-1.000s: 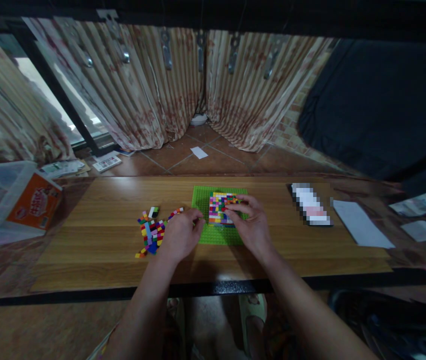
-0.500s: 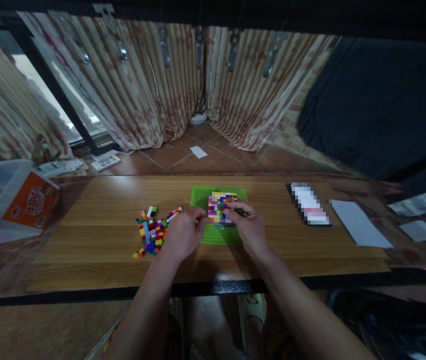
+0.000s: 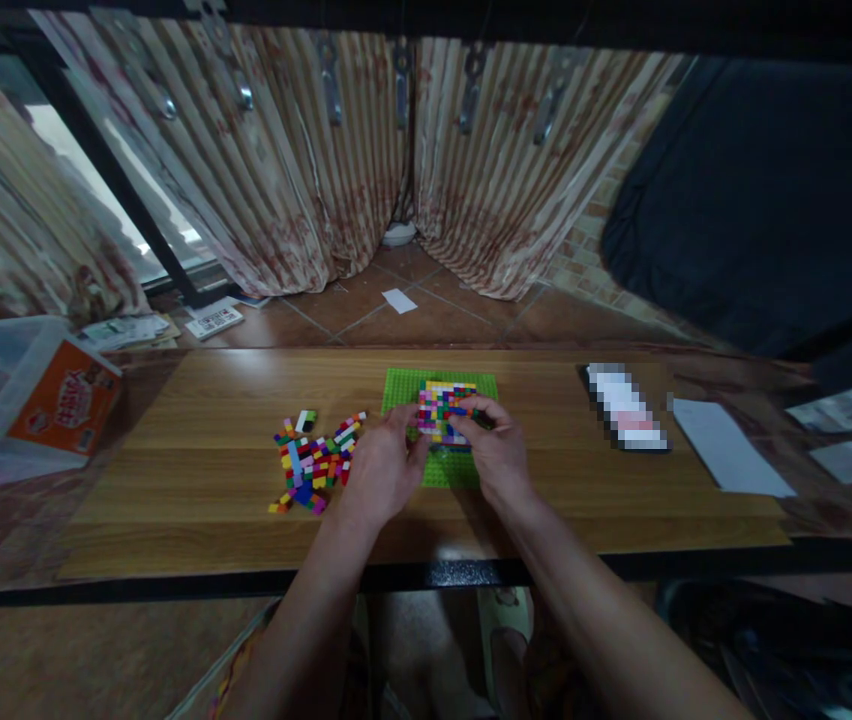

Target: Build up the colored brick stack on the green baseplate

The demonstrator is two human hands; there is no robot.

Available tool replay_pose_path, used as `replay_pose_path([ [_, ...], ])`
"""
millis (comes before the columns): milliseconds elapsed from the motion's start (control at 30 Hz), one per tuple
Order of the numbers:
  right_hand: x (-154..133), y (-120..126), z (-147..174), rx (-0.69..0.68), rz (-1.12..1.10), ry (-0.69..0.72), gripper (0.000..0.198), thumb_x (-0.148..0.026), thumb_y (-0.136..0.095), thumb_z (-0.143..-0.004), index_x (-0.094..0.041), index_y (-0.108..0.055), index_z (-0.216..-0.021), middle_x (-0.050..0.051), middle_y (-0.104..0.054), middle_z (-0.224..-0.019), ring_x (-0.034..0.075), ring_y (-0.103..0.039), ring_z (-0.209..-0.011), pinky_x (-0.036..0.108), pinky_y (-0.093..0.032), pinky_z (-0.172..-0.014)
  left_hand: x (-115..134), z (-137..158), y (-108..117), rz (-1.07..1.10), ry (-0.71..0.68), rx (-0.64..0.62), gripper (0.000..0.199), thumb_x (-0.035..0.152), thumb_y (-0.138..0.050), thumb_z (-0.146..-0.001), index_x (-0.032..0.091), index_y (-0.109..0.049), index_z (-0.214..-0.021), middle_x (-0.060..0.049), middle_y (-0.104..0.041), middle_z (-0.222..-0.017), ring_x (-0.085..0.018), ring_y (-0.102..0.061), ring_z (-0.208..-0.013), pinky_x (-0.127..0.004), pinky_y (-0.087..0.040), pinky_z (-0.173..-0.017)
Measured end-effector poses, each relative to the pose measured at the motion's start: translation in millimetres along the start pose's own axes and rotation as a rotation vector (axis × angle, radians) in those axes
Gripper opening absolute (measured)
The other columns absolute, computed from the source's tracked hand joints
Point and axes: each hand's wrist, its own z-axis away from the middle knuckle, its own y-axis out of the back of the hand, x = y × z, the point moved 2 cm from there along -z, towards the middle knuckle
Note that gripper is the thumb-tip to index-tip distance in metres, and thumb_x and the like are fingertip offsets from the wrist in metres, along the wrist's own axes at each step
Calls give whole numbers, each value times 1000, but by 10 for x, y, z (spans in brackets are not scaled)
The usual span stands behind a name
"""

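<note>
A multicoloured block of toy building bricks (image 3: pixel 437 405) stands on a green studded baseplate (image 3: pixel 445 475) in front of me. My left hand (image 3: pixel 388 465) is at the block's left edge, its thumb and fingers bent inward; what lies between them is hidden. On the other side, my right hand (image 3: pixel 499 455) pinches a small blue brick (image 3: pixel 459 411) over the right part of the block. Its fingers cover some of the block there. Left of my left hand lies a loose pile of coloured bricks (image 3: pixel 313 460), partly behind that hand.
The wooden table (image 3: pixel 193 480) carries a phone (image 3: pixel 627 408), blurred by pixels, and a white sheet of paper (image 3: pixel 730 447) at its right. A clear plastic bin (image 3: pixel 6 400) with an orange label stands off the left end. Striped curtains (image 3: pixel 306 160) hang beyond the table.
My left hand has shifted slightly right, closer against the block's left edge. My right hand stays over the block's right part with small finger movement. The whole view has shifted a little.
</note>
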Motion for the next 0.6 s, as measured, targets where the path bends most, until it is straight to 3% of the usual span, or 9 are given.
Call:
replay_pose_path([
  [400, 5, -44, -3, -9, 14, 60, 16, -36, -68, -73, -24, -72, -83, 2, -72, -93, 21, -66, -89, 34, -54, -75, 21, 23, -41, -55, -21, 25, 35, 24, -59, -87, 16, -60, -121, -10, -71, -107, -19, -67, -79, -30, -53, -74],
  [600, -20, -5, 1, -52, -34, 53, 23, -39, -72, -71, -25, -74, -89, 3, -72, -94, 22, -66, -88, 36, -54, -77, -58, 24, 79, -50, 25, 25, 33, 20, -58, -87, 17, -63, -120, -9, -72, -111, -18, -68, -80, -30, -53, -77],
])
